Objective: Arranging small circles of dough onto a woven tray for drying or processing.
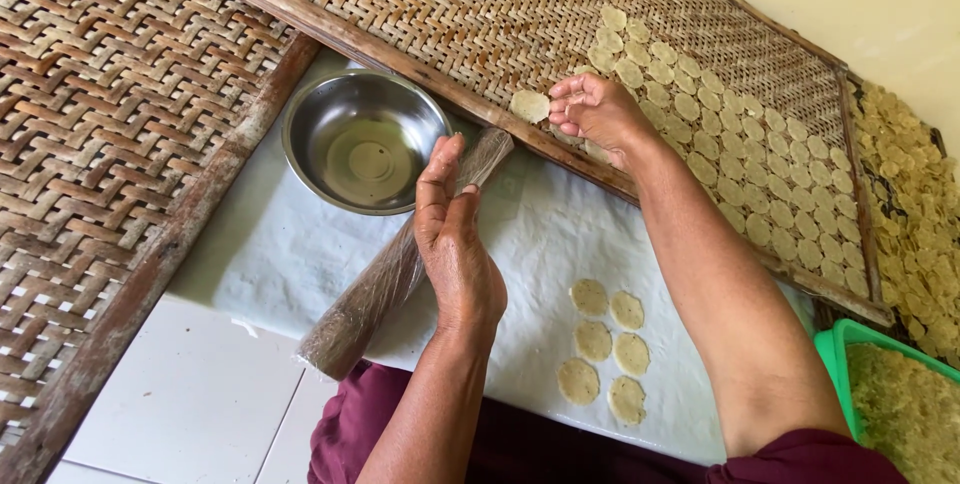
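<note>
My right hand [598, 111] reaches out to the woven bamboo tray [480, 14] and pinches a thin pale dough disc [529, 105] at its near edge. Rows of several similar discs [720, 134] cover the tray's right part. My left hand [455, 244] rests flat against a brown wrapped rolling pin [375, 289], fingers straight, on the white cloth [290, 244]. Several flattened discs [605, 349] lie on the cloth near my lap.
An empty steel bowl [362, 140] stands on the cloth beside the pin. Another woven tray [110, 124] lies at left. A green basket [890, 384] of dough and a heap of dried chips [915, 204] sit at right. White floor tiles [190, 404] show below.
</note>
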